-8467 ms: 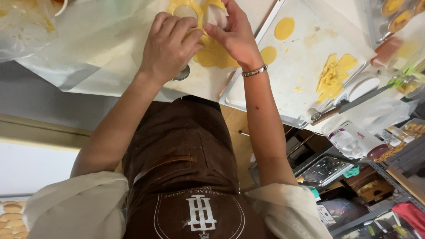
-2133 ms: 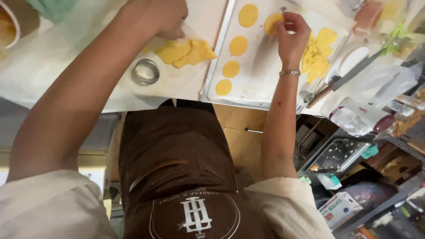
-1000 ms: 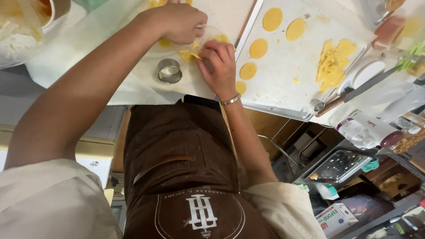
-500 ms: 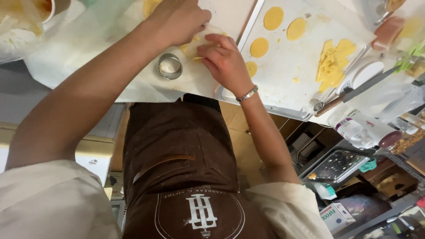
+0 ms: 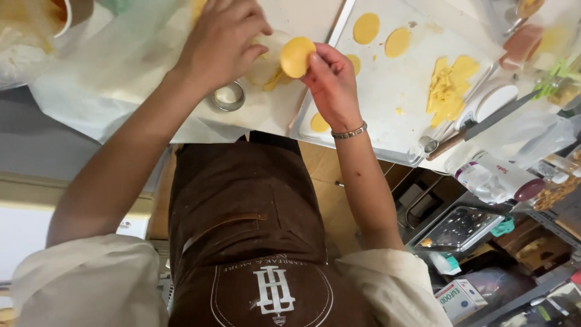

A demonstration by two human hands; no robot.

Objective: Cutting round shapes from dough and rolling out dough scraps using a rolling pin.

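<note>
R hand [image 5: 331, 82] pinches a round yellow dough disc [image 5: 296, 57] by its edge, thumb and fingertips closed on the rim, disc lifted off the surface and tilted. It hangs over the seam between the white paper sheet [image 5: 121, 72] and the baking tray [image 5: 399, 91], just beside the tray's near-left rim. A metal bracelet [image 5: 349, 131] sits at the wrist.

L hand [image 5: 221, 42] lies palm-down on the paper, fingers curled and pressed onto leftover yellow dough scraps [image 5: 269, 75]; can't tell whether it grips any. Just beside the wrist, on the same paper, sits a metal ring cutter [image 5: 229, 97], upright, apart from both hands.

Tray: two discs at the far end [image 5: 367, 28] [image 5: 397, 42], one partly hidden behind the R hand, one more near the front-left corner [image 5: 320, 123]. A heap of dough trimmings [image 5: 449, 88] takes the tray's right side. Middle of the tray, between discs and heap, is bare, with a few crumbs.

Tray's front edge overhangs the counter slightly, above a brown apron [image 5: 242, 224]. Right rim is crowded: a long-handled tool [image 5: 478, 121] leans across the corner, plastic-wrapped containers [image 5: 496, 175] just beyond. Paper's near edge drapes over the counter front.
</note>
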